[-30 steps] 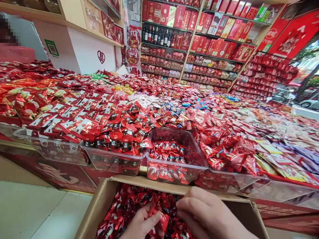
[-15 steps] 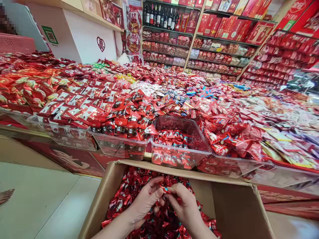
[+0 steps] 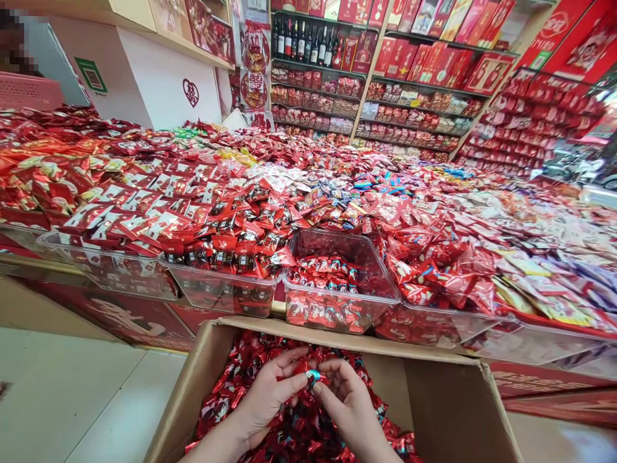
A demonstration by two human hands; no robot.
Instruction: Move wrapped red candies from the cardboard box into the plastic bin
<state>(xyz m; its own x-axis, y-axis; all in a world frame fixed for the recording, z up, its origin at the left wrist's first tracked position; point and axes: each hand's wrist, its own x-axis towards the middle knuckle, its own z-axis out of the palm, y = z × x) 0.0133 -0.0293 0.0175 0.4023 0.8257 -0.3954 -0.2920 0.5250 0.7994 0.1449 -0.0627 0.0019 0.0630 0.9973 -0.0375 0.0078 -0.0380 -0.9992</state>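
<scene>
Over an open cardboard box, my left hand (image 3: 270,393) pinches a wrapped candy (image 3: 314,377) in shiny red foil with a light-blue patch. My right hand (image 3: 348,402) is closed at the candy's other side, its thumb and curled fingers against the wrapper. Beneath both hands lies a heap of similar red wrapped candies (image 3: 226,392), filling the left and middle of the cardboard box (image 3: 453,405). Just beyond the box stands a clear plastic bin (image 3: 376,286), partly filled with rows of the same red and blue candies.
Neighbouring clear bins (image 3: 216,287) are heaped with other wrapped sweets, spreading across a wide display. Behind it rise shelves with wine bottles (image 3: 301,45) and red gift boxes (image 3: 424,64). A white counter (image 3: 159,83) stands at the back left. Pale floor tiles (image 3: 96,392) show on the left.
The candy has turned between my fingers and shows more of its blue patch. My right fingers have spread slightly. The view has shifted a little.
</scene>
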